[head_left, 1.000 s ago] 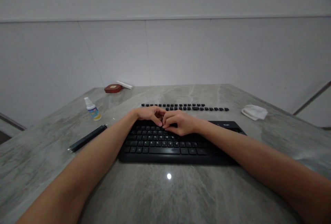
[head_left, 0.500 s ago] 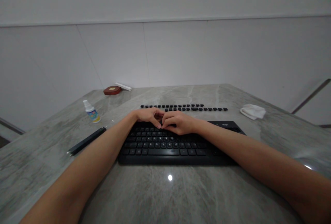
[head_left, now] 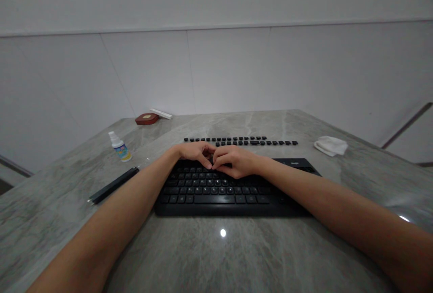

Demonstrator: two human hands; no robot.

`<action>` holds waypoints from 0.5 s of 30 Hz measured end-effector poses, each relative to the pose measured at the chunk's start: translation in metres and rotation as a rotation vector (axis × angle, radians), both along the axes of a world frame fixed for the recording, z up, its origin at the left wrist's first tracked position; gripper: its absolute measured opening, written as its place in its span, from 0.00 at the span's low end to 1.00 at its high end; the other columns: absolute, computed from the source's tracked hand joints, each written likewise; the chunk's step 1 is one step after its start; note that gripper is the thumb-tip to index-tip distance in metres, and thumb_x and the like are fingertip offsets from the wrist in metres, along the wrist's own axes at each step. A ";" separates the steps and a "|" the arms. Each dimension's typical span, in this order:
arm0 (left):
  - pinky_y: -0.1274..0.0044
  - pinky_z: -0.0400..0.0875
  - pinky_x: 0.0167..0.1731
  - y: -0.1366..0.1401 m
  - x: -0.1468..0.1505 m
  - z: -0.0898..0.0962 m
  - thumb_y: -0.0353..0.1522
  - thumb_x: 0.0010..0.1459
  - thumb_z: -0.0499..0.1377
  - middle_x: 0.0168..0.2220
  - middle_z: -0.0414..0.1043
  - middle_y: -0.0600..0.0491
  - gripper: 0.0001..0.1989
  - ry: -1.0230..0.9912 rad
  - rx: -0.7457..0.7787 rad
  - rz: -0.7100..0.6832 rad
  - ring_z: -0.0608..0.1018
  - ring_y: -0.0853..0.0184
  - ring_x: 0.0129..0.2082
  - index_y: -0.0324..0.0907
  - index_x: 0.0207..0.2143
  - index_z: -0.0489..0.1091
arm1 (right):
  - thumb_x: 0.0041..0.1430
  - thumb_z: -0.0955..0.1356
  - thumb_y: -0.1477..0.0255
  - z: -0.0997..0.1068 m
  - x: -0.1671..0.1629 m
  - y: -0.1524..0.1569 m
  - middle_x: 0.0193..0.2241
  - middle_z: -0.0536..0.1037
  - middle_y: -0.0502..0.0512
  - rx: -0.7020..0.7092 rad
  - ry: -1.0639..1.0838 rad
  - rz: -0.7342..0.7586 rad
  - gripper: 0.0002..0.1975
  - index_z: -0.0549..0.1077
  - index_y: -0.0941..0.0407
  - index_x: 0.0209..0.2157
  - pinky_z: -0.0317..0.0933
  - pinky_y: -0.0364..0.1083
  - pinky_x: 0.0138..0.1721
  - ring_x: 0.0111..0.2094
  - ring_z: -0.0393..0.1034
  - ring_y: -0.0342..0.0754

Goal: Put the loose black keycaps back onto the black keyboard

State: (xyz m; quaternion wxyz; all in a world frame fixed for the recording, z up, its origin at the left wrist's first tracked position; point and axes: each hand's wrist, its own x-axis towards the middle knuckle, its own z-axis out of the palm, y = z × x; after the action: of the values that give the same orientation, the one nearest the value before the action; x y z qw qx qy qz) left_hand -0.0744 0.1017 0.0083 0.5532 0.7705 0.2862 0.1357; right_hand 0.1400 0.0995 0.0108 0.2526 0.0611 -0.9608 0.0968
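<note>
A black keyboard (head_left: 214, 199) lies flat on the table in front of me. Over its upper rows my left hand (head_left: 197, 151) and my right hand (head_left: 236, 161) meet, fingertips close together. Both hands are closed, thumbs and fingers bent in a pinch. Whatever is between the fingertips is too small and too covered to make out. Just beyond the hands, loose black keycaps (head_left: 255, 142) sit in two rows on the table. My right hand and forearm hide part of the keyboard's right side.
On the left stand a small white spray bottle (head_left: 120, 146) and, nearer, a long dark bar-shaped object (head_left: 114, 185). At the back left are a reddish-brown case (head_left: 146, 118) and a white strip (head_left: 161, 113). A folded white cloth (head_left: 330, 146) lies at right on the marble-patterned table (head_left: 216, 257).
</note>
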 end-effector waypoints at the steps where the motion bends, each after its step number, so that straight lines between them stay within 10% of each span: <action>1: 0.77 0.66 0.39 0.000 0.000 0.000 0.32 0.41 0.70 0.35 0.75 0.56 0.19 0.003 -0.006 -0.006 0.74 0.67 0.36 0.42 0.39 0.75 | 0.57 0.66 0.78 0.000 0.000 0.000 0.34 0.77 0.58 -0.005 0.000 0.002 0.06 0.76 0.59 0.33 0.68 0.47 0.40 0.37 0.71 0.45; 15: 0.76 0.64 0.47 -0.004 0.001 0.006 0.32 0.41 0.71 0.39 0.75 0.55 0.21 0.006 -0.035 -0.048 0.74 0.66 0.42 0.41 0.40 0.74 | 0.60 0.65 0.76 0.006 -0.001 -0.004 0.34 0.78 0.57 0.028 -0.017 0.028 0.07 0.76 0.59 0.33 0.68 0.46 0.41 0.38 0.72 0.45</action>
State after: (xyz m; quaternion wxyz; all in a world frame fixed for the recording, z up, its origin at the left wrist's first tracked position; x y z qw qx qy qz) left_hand -0.0735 0.0978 0.0140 0.5687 0.7677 0.2718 0.1152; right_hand 0.1393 0.0955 0.0163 0.2420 0.0772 -0.9632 0.0874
